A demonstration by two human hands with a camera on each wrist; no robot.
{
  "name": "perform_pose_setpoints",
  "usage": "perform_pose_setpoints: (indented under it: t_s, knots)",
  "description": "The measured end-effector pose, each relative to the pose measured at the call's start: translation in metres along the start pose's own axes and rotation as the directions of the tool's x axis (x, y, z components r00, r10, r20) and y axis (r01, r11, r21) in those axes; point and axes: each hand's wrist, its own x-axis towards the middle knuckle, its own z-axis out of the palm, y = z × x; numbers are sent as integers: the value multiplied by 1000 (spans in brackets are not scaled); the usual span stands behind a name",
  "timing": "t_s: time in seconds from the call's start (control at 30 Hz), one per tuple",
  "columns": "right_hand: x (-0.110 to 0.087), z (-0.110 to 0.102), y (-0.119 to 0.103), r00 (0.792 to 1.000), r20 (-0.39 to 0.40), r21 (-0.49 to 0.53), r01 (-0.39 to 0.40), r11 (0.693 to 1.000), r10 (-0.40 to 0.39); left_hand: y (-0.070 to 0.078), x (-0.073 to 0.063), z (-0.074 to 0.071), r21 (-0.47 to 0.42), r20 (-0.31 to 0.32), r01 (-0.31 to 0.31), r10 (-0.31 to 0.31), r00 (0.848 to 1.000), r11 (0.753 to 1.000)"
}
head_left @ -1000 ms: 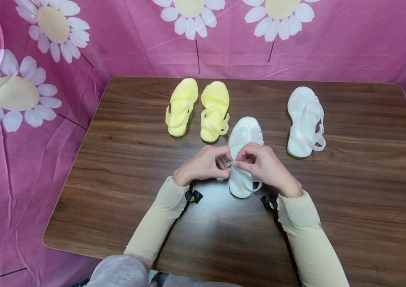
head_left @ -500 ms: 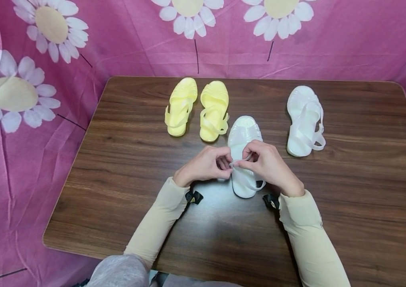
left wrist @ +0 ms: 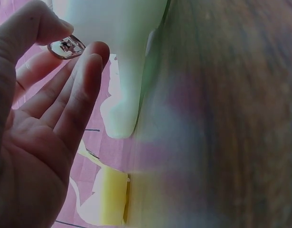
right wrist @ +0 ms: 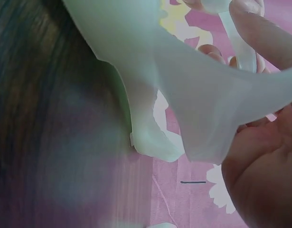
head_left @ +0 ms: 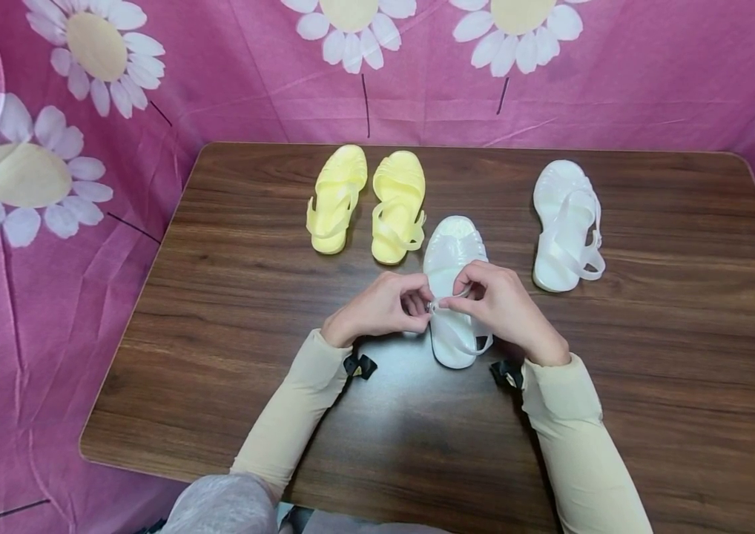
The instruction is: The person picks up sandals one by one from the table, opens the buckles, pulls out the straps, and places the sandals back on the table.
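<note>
Between the two hands, the white sandal lies on the table, and the step in hand looks like working its strap at the metal buckle. The left hand pinches the buckle, nearly closed; the right hand, fingers curled to a narrow gap, grips the strap. Next probably calls for holding the buckle steady while guiding the strap.

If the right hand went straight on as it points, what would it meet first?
Probably the left hand, which faces the right hand over the nearer white sandal and pinches a shiny buckle. Depth is unclear, so brushing the sandal first is possible.
</note>
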Motion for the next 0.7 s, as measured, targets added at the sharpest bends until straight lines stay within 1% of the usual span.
perform_pose_setpoints:
  t_s: [0.4, 0.7]
  knots:
    - [0, -1, -1, 1000, -5, -13, -4, 1000, 3, -1, 0, -1, -11, 11, 13, -13, 1000, 1000]
    - [0, -1, 0, 1000, 2, -17, -10, 1000, 10, 0, 0, -3, 12, 17, 31, -31, 999, 999]
